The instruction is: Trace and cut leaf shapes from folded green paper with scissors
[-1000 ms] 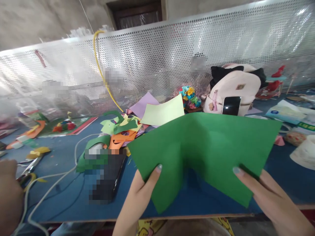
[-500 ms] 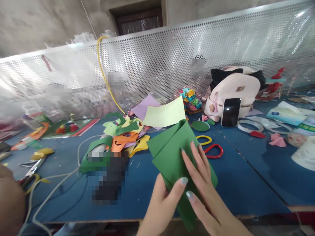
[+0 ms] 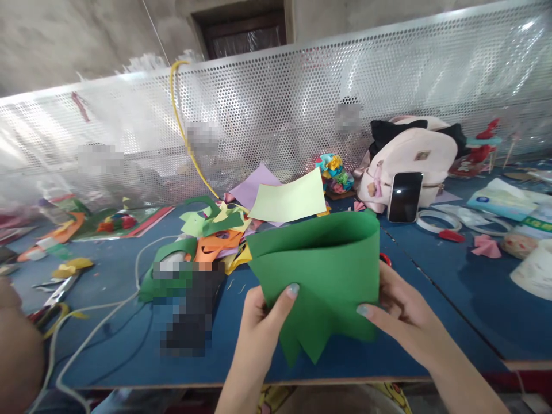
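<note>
A folded sheet of green paper is held up over the near part of the table, bent round into a loose loop with pointed lower edges. My left hand grips its left side, thumb on the front and fingers behind. At the right side my right hand pinches it in the same way, its fingers partly hidden by the paper. Behind the right edge of the paper, a bit of a red scissor handle shows. Pale yellow-green paper and purple paper lie just beyond.
Coloured paper scraps and a blurred dark object lie left, near a white cable. Another person's arm is at the left edge. A phone leans on a pink backpack; tape rings sit right.
My hands have moved apart to the two sides of the green paper. It was narrow and tilted; now it is turned broadside and opened into a loop, covering most of the scissors.
</note>
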Tool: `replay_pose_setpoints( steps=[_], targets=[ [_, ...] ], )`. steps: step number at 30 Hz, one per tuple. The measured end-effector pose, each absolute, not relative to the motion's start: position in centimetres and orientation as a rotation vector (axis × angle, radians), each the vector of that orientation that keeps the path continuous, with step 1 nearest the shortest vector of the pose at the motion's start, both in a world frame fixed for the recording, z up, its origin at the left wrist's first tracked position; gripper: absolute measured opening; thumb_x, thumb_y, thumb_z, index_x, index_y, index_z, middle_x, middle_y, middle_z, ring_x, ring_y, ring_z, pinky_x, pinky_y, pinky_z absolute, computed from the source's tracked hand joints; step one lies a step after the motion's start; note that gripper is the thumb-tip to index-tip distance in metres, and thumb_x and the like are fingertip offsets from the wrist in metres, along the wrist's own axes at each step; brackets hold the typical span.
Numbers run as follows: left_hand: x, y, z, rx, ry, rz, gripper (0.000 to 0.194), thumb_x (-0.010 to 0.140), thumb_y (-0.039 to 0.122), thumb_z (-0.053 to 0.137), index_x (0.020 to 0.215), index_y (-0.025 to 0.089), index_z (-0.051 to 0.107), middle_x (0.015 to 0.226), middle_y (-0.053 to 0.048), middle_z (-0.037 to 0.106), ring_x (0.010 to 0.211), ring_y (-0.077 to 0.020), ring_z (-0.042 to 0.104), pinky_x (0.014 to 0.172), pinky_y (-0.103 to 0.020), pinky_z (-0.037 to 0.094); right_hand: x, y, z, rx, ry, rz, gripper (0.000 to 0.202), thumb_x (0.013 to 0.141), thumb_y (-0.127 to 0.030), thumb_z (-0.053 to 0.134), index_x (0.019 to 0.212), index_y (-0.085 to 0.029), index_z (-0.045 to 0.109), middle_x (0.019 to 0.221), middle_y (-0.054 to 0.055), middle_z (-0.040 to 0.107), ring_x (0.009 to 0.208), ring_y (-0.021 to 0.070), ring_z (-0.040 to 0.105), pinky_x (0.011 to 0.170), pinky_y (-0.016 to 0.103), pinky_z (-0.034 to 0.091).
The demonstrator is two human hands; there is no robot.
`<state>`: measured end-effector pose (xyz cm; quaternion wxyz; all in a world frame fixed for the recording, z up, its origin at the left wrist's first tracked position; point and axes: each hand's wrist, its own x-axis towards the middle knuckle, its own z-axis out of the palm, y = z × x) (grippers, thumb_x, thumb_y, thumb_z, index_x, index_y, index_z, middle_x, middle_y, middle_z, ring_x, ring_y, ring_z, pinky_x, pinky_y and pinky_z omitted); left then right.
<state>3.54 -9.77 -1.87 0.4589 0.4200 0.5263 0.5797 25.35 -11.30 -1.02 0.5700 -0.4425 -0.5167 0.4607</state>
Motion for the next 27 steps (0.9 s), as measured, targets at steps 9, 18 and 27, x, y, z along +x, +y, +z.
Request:
replay_pose_setpoints(
  steps=[9,18,27],
  targets=[
    [6.5,-10.8,-2.2,0.749,1.23,1.411,0.059,0.063,0.068,0.087,0.091,0.017,0.075,0.1,-0.009,0.077,0.097,-0.0285,0.072,0.084,-0.037,0.057,22.8,-11.0,-2.5,-1.084,-0.887,1.136,0.052,0.08,-0.054,0.082,0.123,-0.026,0.069,0.121,0.007,0.078,0.108,0.0282,0.074,0.087,0.034,0.062],
    [6.4,-10.8,-2.2,0.873,1.312,1.42,0.05,0.063,0.062,0.089,0.083,0.018,0.078,0.086,-0.004,0.073,0.082,-0.0217,0.067,0.07,-0.029,0.053,22.9,-11.2,-2.4,-1.14,-0.963,1.058,0.057,0.081,-0.054,0.08,0.129,-0.026,0.066,0.122,0.007,0.078,0.113,0.0303,0.072,0.091,0.037,0.061],
    [6.4,-10.9,-2.5,0.814,1.283,1.355,0.055,0.061,0.063,0.091,0.086,0.016,0.077,0.091,-0.008,0.076,0.086,-0.0261,0.071,0.074,-0.035,0.058,21.8,-11.4,-2.8,-1.12,-0.851,1.106,0.061,0.074,-0.053,0.087,0.124,-0.025,0.069,0.114,0.008,0.081,0.107,0.0325,0.074,0.089,0.04,0.062]
  ],
)
